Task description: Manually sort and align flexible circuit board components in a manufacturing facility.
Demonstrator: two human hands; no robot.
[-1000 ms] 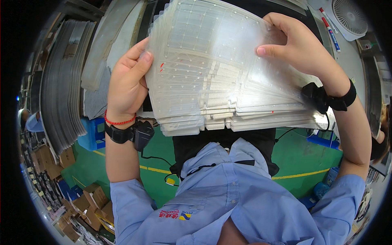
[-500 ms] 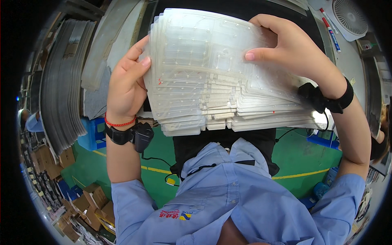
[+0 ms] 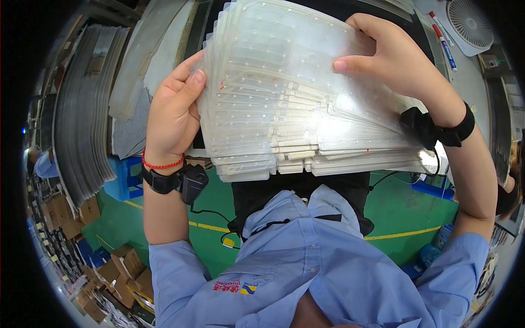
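Observation:
A thick stack of translucent plastic sheets (image 3: 257,104) fans out in front of me, dotted with small round marks and carrying pale striped tails along the near side. At its left edge my left hand (image 3: 178,106) pinches the sheets, thumb on top and fingers partly hidden beneath. My right hand (image 3: 383,57) grips the upper right edge of the top sheets, its thumb pressed on the surface and its other fingers out of sight behind them. The upper sheets are lifted and splayed, while the lower ones lie in a more even pile at the front.
A tall stack of thin grey sheets (image 3: 85,109) stands on the left, near long pale strips (image 3: 139,60). On the right are a white fan (image 3: 468,24) and markers (image 3: 445,46). Cardboard boxes (image 3: 127,262) sit on the green floor (image 3: 213,251). Cables hang from both wrist straps.
The top sheets have shifted up and away, their far edge rising, and the fan has spread wider. Both hands have moved slightly right, still holding the sheets.

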